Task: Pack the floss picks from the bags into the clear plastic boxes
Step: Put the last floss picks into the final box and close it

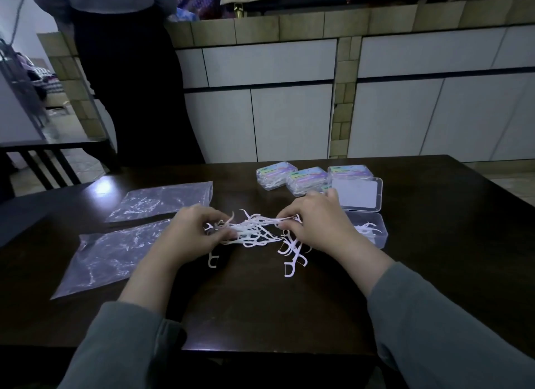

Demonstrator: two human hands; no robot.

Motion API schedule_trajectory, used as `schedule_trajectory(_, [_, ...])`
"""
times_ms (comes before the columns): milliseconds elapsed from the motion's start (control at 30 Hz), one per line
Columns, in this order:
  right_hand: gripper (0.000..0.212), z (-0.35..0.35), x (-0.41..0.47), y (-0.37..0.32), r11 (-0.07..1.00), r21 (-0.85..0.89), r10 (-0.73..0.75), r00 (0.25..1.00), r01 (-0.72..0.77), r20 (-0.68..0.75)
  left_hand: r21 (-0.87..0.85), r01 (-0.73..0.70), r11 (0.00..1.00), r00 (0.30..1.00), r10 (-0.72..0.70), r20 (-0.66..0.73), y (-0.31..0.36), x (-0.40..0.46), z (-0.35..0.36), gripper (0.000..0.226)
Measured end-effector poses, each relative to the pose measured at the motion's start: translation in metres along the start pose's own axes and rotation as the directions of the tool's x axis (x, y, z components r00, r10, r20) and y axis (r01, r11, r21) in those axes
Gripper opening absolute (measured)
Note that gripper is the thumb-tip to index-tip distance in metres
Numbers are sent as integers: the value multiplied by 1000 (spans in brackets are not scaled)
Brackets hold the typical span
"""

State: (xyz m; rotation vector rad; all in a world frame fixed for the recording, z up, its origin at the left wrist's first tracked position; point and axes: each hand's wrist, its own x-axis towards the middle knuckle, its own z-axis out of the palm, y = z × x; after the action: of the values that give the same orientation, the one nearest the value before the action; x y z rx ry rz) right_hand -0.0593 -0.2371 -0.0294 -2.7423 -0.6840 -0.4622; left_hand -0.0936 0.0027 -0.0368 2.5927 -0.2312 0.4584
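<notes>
A loose tangle of white plastic floss picks [252,231] lies on the dark brown wooden counter [260,301], between the two hands. The left hand [191,235] has its grip curled onto the left end of the pile, fingers and thumb pinching several picks. The right hand [315,223] pinches the right end of the same pile between thumb and bent fingers, and more picks hang and lie just below it, a few of them spread on the counter towards the near edge. One single pick [212,261] lies apart beneath the left hand. Just right of the right hand stands an open clear plastic box [373,229] with a few white picks in its tray; its hinged lid [357,193] lies flat behind it, partly hidden by the right hand's knuckles. Beyond the lid, three closed clear boxes with colourful labels [307,178] sit close together in a row, filled with picks. To the left of the pile lie two flat clear plastic bags [115,252], one nearer and one farther, side by side and close to each other; the nearer one runs under the left forearm. Both arms wear grey-green sleeves [434,330]. Behind the counter's far edge stands another person in dark trousers [136,84], before white cabinet fronts [289,99] framed by tan tiles. A dark wooden chair [52,160] stands at the far left.
</notes>
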Motion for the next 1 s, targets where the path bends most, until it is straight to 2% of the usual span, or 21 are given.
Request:
schedule_trajectory(100, [23,-2,0,3,999,13,45,999,-44,-22,-18,-43,999,999,43,-9,2,-1,0,12])
schedule_trajectory(233, [22,-3,0,7,996,64,71,997,-69,-39,-27,-53,998,998,52,-30,3,0,3,11])
schedule_trajectory(433, [18,-7,1,13,945,308,147,984,-109,-105,-160,-85,983,989,64,-137,6,0,5,5])
schedule_trajectory(633, [18,-14,-1,17,900,421,193,968,-111,-159,-294,-209,933,955,129,-268,18,-2,10,3])
schedule_trajectory(800, [14,-16,-4,20,863,487,241,956,-133,-165,-468,-248,848,936,84,-343,29,-2,17,5])
schedule_trajectory(1000, [4,-24,-10,24,811,584,198,958,-41,-208,-455,-275,847,911,78,-405,44,1,26,13])
